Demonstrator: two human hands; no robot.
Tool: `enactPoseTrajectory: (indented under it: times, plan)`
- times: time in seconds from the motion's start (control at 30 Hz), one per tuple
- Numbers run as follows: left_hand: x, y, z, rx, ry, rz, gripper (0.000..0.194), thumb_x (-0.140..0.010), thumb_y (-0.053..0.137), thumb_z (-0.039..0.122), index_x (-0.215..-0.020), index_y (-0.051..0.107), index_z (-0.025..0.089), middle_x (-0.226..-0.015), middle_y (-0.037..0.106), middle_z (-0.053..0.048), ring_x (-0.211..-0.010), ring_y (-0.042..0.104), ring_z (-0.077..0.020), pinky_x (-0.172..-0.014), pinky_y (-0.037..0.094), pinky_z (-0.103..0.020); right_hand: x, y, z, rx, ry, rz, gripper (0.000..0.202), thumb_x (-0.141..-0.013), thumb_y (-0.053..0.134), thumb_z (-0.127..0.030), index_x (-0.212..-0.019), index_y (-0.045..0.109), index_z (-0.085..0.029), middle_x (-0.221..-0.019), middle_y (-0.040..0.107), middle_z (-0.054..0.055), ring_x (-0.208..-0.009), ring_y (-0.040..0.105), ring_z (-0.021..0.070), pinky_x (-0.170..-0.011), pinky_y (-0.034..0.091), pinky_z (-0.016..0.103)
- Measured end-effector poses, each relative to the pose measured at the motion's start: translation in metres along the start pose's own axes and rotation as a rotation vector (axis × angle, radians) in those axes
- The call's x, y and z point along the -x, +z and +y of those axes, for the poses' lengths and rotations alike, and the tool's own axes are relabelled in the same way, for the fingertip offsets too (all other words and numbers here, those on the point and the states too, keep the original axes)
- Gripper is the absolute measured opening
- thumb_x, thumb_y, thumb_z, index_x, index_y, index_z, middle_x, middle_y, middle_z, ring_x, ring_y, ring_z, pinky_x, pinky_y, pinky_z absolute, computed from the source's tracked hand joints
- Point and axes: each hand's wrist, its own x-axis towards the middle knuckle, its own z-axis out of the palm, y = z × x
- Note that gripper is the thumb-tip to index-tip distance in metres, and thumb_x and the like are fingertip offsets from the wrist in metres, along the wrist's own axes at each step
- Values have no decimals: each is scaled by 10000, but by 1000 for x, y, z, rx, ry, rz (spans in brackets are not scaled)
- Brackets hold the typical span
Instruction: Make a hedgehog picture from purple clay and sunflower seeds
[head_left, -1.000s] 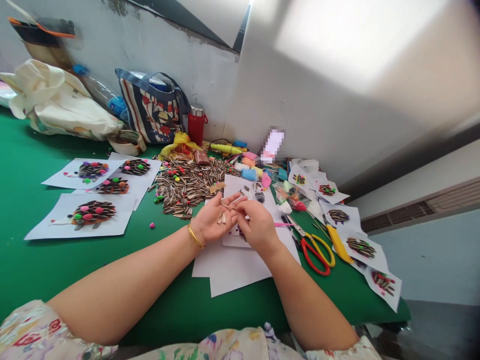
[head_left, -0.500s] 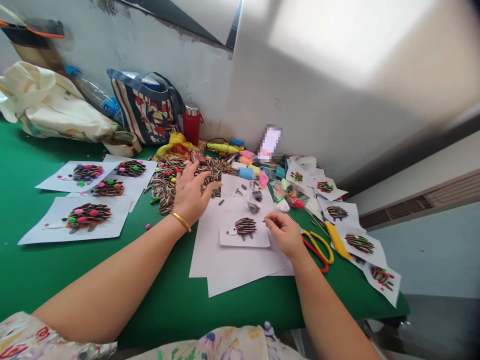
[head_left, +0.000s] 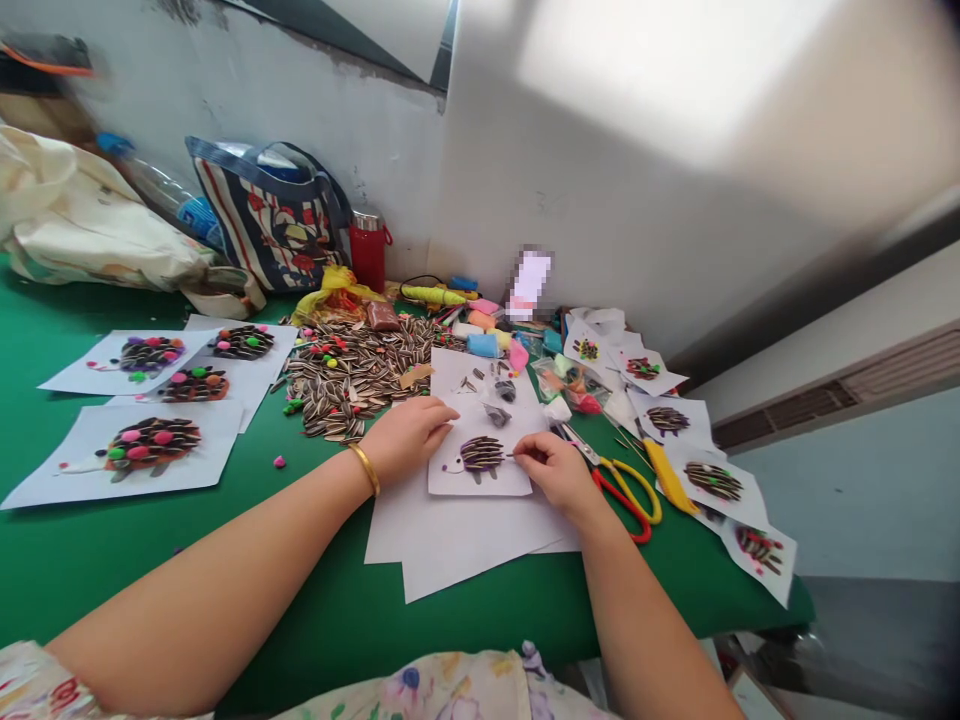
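A green table [head_left: 337, 600] stands against a pale wall [head_left: 600, 200] brightly lit in its upper part; a heap of striped seeds [head_left: 367, 370] lies toward the back. On a white card [head_left: 450, 485] before the person is a seed-backed hedgehog [head_left: 482, 455], snout pointing left, long axis crosswise. The right hand [head_left: 553, 472] pinches a slim dark seed [head_left: 511, 457], likewise crosswise, just beside the hedgehog's rear end. The left hand [head_left: 409, 438] is at the card's left edge; whether it holds anything, I cannot tell.

Patterned tote [head_left: 281, 225], red flask [head_left: 367, 255], cream bag [head_left: 90, 225]
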Motion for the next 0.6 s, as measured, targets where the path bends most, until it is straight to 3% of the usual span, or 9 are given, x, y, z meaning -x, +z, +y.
enactPoseTrajectory:
  times: [0.07, 0.17, 0.6]
  plan:
    - [0, 0, -1, -180, 53, -50, 274, -929, 467, 238, -1101, 678, 208, -1075, 670, -72, -1057, 600, -244, -985, 459, -407, 0, -1, -1, 24, -27, -3, 137, -787, 594, -272, -851, 700, -211, -879, 684, 36, -832, 611, 188, -763, 468, 310]
    - [0, -1, -1, -280, 82, -61, 280, -946, 444, 234, -1107, 672, 200, -1081, 671, -68, -1053, 604, -229, -953, 477, -375, 0, -1, -2, 26, -4, -14, 150, -791, 584, -267, -866, 703, -218, -870, 690, 29, -813, 619, 186, -750, 472, 306]
    - [0, 1, -4, -281, 89, -63, 258, -939, 478, 236, -1087, 684, 185, -1070, 671, -68, -1038, 605, -225, -951, 483, -373, 0, 0, -3, 53, -29, -6, 145, -793, 567, -253, -865, 687, -218, -855, 684, 19, -771, 608, 176, -710, 464, 294]
